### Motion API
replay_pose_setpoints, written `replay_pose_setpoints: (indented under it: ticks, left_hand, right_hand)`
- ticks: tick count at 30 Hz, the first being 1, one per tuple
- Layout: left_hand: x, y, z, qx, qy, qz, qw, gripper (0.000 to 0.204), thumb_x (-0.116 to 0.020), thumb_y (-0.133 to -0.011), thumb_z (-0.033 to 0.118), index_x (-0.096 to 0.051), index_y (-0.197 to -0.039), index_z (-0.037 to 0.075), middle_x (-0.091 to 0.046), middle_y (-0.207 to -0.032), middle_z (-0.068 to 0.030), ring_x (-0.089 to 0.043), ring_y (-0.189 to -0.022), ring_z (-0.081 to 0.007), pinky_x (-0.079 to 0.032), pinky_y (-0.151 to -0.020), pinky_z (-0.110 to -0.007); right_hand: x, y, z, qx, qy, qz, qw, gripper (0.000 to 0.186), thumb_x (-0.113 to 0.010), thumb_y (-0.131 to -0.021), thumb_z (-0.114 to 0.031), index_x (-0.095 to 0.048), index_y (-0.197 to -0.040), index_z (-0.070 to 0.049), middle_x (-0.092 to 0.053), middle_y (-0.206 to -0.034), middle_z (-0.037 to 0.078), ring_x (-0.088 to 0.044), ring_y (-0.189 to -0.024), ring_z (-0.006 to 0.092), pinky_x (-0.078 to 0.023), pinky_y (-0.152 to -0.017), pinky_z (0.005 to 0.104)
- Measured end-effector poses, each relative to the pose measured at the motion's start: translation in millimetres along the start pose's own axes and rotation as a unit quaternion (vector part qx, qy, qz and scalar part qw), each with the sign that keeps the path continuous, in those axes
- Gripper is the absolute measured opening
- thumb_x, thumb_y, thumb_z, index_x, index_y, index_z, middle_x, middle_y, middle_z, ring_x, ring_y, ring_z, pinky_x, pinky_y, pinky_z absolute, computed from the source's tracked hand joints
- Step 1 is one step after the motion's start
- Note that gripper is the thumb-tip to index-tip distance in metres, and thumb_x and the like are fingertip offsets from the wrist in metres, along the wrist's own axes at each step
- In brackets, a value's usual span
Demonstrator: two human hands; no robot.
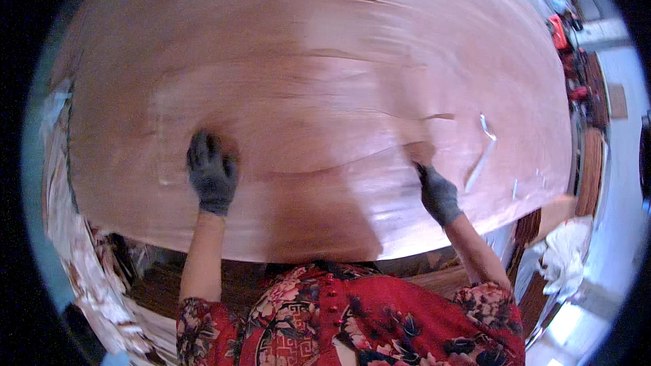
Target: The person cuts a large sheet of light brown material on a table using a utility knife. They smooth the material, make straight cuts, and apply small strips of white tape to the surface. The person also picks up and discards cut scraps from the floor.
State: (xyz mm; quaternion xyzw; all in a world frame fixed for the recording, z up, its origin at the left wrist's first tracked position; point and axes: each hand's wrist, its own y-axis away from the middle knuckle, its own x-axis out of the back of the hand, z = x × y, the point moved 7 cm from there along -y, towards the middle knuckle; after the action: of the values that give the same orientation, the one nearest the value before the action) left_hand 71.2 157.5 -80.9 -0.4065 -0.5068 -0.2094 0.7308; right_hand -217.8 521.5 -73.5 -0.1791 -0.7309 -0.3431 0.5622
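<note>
Sheet [325, 108], apparently veneer, lies under gloved hands [213, 173], clutter [558, 32] at right.

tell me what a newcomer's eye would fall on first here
Probably the broad, pinkish-brown, wood-like sheet filling most of the view. Against it, the dark-gloved left hand stands out left of centre, the dark-gloved right hand right of centre. Below them is a red flowered shirt.

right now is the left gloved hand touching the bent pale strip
Apart. The head view shows the left gloved hand well to the left of the bent pale strip, with brown sheet and the right gloved hand between them.
</note>
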Motion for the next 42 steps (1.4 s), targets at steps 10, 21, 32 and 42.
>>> replay_pose_setpoints:
  ticks: [10,21,32,42]
  left_hand:
    - [-4.0,5.4,-1.9,0.016,-0.04,-0.015,0.999,0.053,-0.055,-0.082,0.034,-0.052,-0.12,-0.001,-0.042,-0.131,-0.0225,-0.039,-0.122,-0.0404,-0.029,-0.1,-0.052]
    - [1.5,-5.7,5.6,-0.003,-0.01,0.0,1.0,0.047,-0.057,-0.08,0.031,-0.054,-0.116,-0.001,-0.043,-0.13,-0.0232,-0.041,-0.12,-0.0405,-0.032,-0.099,-0.051]
    - [-8.4,1.2,3.0,-0.018,-0.072,-0.021,0.997,0.05,-0.056,-0.081,0.027,-0.05,-0.122,0.0,-0.043,-0.132,-0.0243,-0.039,-0.122,-0.0409,-0.031,-0.101,-0.05]
    - [-9.1,14.0,-5.1,-0.02,-0.074,-0.011,0.997,0.052,-0.054,-0.082,0.027,-0.048,-0.124,-0.002,-0.041,-0.133,-0.0254,-0.038,-0.123,-0.0415,-0.029,-0.102,-0.051]
  right_hand:
    - [-31.0,-17.0,-205.5,0.111,-0.038,-0.111,0.987,0.018,-0.042,-0.088,-0.013,-0.046,-0.104,-0.007,-0.064,-0.078,0.019,-0.063,-0.067,0.0388,-0.048,-0.055,0.0502]
    - [-45.7,6.6,-149.9,0.105,0.008,-0.066,0.992,0.024,-0.049,-0.087,-0.022,-0.045,-0.106,-0.008,-0.065,-0.072,0.016,-0.064,-0.061,0.0338,-0.048,-0.049,0.0454]
    - [16.3,-28.9,-76.2,0.117,-0.035,0.201,0.972,0.013,-0.06,-0.083,-0.029,-0.063,-0.089,-0.017,-0.059,-0.063,0.006,-0.059,-0.053,0.0257,-0.046,-0.047,0.0372]
    - [40.0,92.3,105.3,-0.137,-0.023,0.154,0.978,0.015,-0.057,-0.086,-0.019,-0.064,-0.098,-0.012,-0.065,-0.08,0.011,-0.062,-0.062,0.0294,-0.05,-0.055,0.0401]
